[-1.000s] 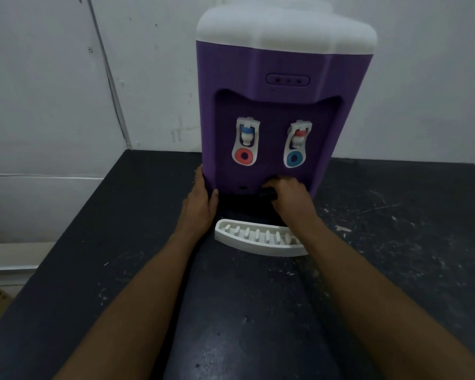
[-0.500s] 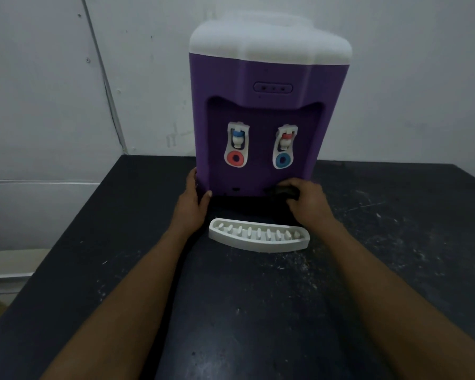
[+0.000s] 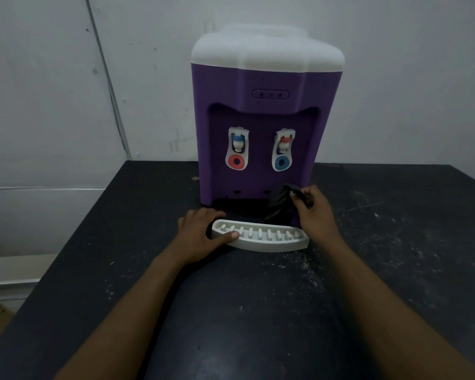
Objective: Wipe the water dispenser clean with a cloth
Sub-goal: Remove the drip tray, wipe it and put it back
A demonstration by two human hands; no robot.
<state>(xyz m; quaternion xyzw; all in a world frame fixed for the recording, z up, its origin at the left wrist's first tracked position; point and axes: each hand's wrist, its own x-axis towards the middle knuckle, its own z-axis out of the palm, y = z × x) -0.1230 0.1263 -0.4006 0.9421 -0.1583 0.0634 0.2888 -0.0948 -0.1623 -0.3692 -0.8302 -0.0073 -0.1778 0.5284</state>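
Observation:
A purple water dispenser [image 3: 263, 149] with a white top stands at the back of a black table [image 3: 258, 311]. It has two white taps in its recessed front. Its white drip tray [image 3: 266, 238] lies detached on the table in front of the base. My left hand [image 3: 203, 231] grips the tray's left end, thumb on the grille. My right hand [image 3: 314, 212] holds a dark cloth [image 3: 279, 204], which hangs down in front of the dispenser's lower right corner. The empty dark slot at the base shows between my hands.
A white wall stands right behind the dispenser, with a thin cable running down it at the left. Pale scuffs and crumbs mark the table to the right of the tray. The table's left edge drops off toward a pale floor.
My left hand left the dispenser's lower left side and took the tray's left end. My right hand lifted the cloth up from the base slot. The view pulled back.

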